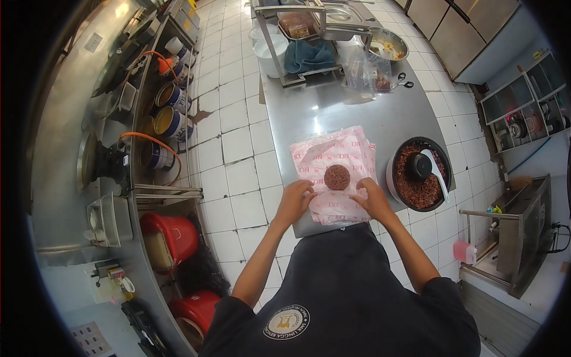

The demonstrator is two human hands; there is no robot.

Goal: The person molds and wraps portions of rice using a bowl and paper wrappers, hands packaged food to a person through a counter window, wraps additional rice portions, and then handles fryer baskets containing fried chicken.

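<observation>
A round, flat cake of reddish-brown rice (337, 177) lies on a stack of white wrapping paper with pink print (315, 157). On the near left side of the stack, my left hand (297, 200) pinches the edge of a sheet. Opposite it, my right hand (373, 199) pinches the same sheet's right edge, and the near part of the paper is folded up just below the rice. To the right stands a black-rimmed pot (392, 178) of loose reddish rice (416, 194). In the pot rest a black round mold (418, 166) and a white rice paddle (438, 177).
The steel table (351, 116) carries a metal rack (309, 77) with a blue cloth (309, 58) at its far end. Beyond are plastic bags (360, 70), scissors (403, 81) and a metal bowl of food (389, 47). Shelves with paint-style buckets (172, 119) line the left.
</observation>
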